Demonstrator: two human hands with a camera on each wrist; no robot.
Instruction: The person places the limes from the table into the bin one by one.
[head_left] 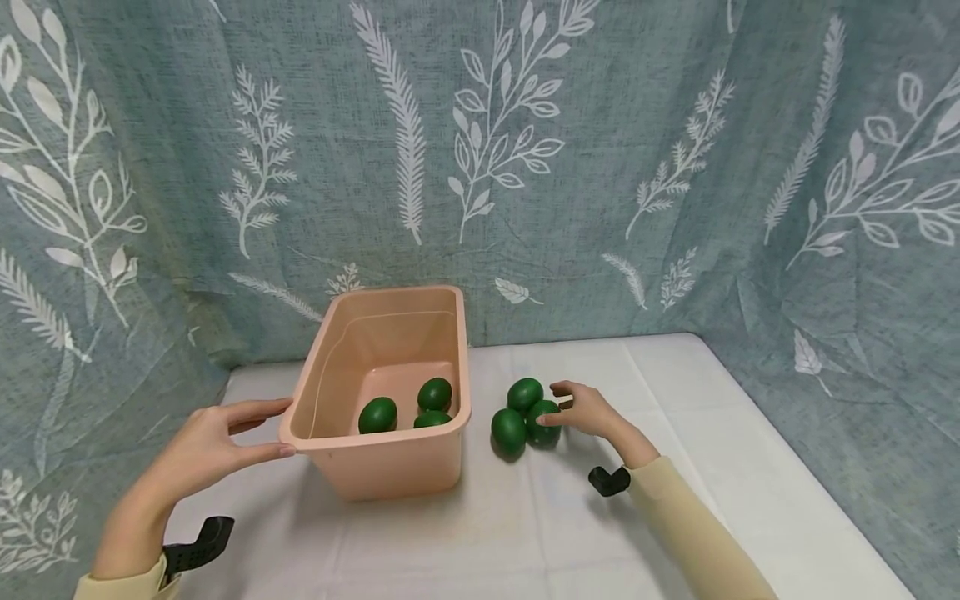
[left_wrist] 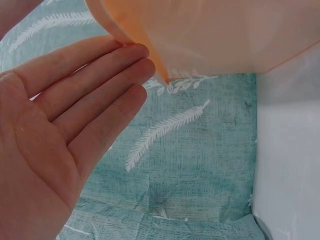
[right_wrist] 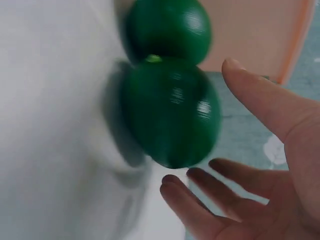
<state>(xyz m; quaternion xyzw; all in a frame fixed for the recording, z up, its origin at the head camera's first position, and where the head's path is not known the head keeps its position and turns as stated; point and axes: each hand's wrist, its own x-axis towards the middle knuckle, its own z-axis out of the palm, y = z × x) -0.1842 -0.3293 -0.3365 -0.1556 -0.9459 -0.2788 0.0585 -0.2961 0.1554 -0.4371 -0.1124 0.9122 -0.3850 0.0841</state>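
Note:
A pink plastic bin [head_left: 390, 467] stands on the white table and holds three green eggs [head_left: 377, 414]. Three more green eggs lie just right of it: one at the back [head_left: 524, 392], one at the front left [head_left: 508, 430] and one at the front right [head_left: 542, 425]. My right hand [head_left: 558, 406] reaches around that front right egg [right_wrist: 172, 112] with thumb and fingers spread, the thumb tip at its side. My left hand [head_left: 270, 428] lies flat-fingered against the bin's near left corner [left_wrist: 150, 55], the thumb on the rim.
The table [head_left: 675, 417] is covered in white cloth, with bare room in front of the bin and to the right. A blue-green leaf-print curtain [head_left: 600, 167] closes in the back and both sides. Black wrist mounts [head_left: 609, 481] sit on both forearms.

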